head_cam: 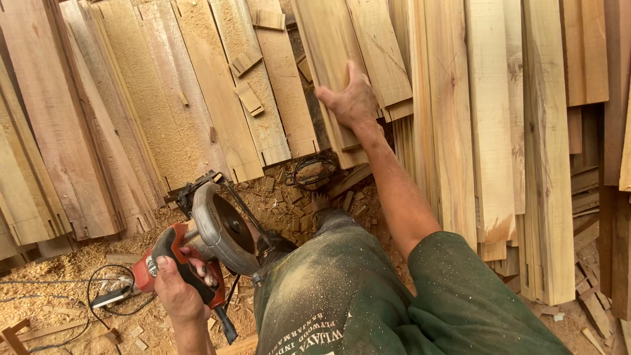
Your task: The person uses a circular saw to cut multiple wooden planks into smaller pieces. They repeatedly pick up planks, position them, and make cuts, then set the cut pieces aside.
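Low in the left of the frame: left hand (176, 289), grip clamped round the red handle of a circular saw (204, 240), held off the ground, round blade guard turned up toward the camera, black cord (108, 292) trailing down to the sawdust-covered floor (59, 276). No blade contact with any wood visible.

Upper centre: right hand (351, 98) stretched out at arm's length, fingers spread and wrapped over the edge of a leaning plank (328, 72), grip partly closed on it. Plank upright, resting among many other boards (499, 131) stacked against the wall across the top and right of the frame.

By the look of things, early in this round of work: plank only being picked from the stack, not pulled clear, not laid down, not cut. Saw carried rather than cutting. Offcuts (289, 204) and thick sawdust at centre point to other cutting already done here. Left, judging by this: freeing the plank, setting it flat, making the cut.
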